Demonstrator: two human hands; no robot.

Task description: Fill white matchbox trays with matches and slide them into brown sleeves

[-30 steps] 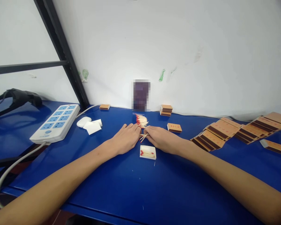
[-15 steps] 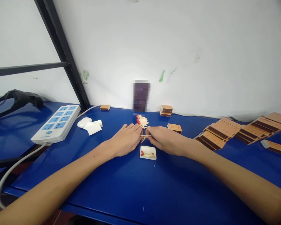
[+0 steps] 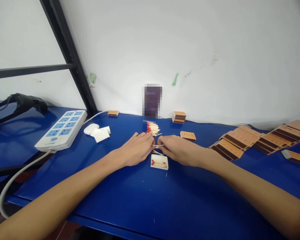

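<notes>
My left hand (image 3: 138, 149) and my right hand (image 3: 181, 150) face each other over the blue table, fingers closed, with a small gap between them. A pale matchstick (image 3: 157, 145) spans that gap, an end at the fingers of each hand. Just behind the hands lies a pile of red-tipped matches (image 3: 153, 128). In front of them sits a white matchbox tray (image 3: 159, 165) with several matches in it. Loose matchsticks (image 3: 158, 152) lie between the tray and the hands. My fingertips are mostly hidden.
A closed matchbox (image 3: 188, 135) lies right of the pile; stacked matchboxes (image 3: 179, 117) stand by the wall. Flat matchbox sleeves (image 3: 242, 137) spread at the right. At the left are a power strip (image 3: 62, 130), a white rounded object (image 3: 91, 129) and white paper pieces (image 3: 100, 135).
The matchsticks between my hands have shifted: crossed before, one now runs level between the fingers and others lie lower. The whole view has moved slightly.
</notes>
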